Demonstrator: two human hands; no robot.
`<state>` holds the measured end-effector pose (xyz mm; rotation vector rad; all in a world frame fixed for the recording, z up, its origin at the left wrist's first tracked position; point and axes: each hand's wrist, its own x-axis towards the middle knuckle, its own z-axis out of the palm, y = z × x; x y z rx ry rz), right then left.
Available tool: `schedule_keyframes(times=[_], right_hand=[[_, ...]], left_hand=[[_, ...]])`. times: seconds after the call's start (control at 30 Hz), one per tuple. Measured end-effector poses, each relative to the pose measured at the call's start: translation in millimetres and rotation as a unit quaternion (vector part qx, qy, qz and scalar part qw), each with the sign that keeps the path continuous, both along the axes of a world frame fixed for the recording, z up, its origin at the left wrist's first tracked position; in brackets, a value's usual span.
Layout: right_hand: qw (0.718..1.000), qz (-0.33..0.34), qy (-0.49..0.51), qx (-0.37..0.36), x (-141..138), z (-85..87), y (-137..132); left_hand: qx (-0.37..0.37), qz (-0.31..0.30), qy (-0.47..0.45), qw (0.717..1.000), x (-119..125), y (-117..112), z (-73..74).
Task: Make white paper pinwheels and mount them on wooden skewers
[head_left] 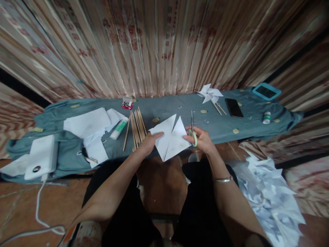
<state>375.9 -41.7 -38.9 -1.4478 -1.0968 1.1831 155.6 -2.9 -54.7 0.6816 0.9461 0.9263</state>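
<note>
A white paper square (167,140) with slits cut in from its corners is held in front of me, over the near edge of the cloth-covered surface. My left hand (149,143) pinches its left side, thumb on top. At the right side, my right hand (202,139) grips the paper's edge between thumb and finger. That same hand also holds scissors (194,136) with pale green handles, their blades pointing away from me and clear of the paper. Thin wooden sticks (137,125) lie just left of the paper.
Paper sheets (86,121), a glue stick (119,128) and a small red box (127,104) lie left. A white device with a cable (42,156) sits far left. Rightward are paper pinwheels (210,93), a phone (233,107), a blue-framed tablet (266,91) and folded paper heaped below (269,195).
</note>
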Motion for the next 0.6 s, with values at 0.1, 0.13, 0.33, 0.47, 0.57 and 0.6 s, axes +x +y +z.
schedule_keyframes(times=[0.1,0.13,0.33,0.47,0.57,0.6], right_hand=[[1.0,0.008,0.018,-0.021,-2.1,-2.4,1.5],[1.0,0.002,0.021,-0.021,-2.6,-2.7,2.3],[0.996,-0.08,0.03,0.024,-8.8,-0.3,10.2],[0.983,-0.167,0.064,0.047,-19.3,-0.6,16.8],[0.974,-0.198,0.086,0.068,-29.4,-2.5,21.4],[0.973,-0.199,0.091,0.074,-32.9,-3.0,22.8]], left_hand=[[0.012,-0.008,0.012,1.0,1.8,-0.5,-0.4],[0.012,-0.007,0.009,1.0,2.8,-0.3,0.8],[-0.014,-0.032,-0.11,0.993,8.4,0.9,15.7],[0.004,-0.055,-0.165,0.985,12.5,-1.7,20.0],[0.039,-0.045,-0.168,0.984,19.3,-4.9,21.3],[0.05,-0.036,-0.16,0.985,22.2,-5.8,22.1]])
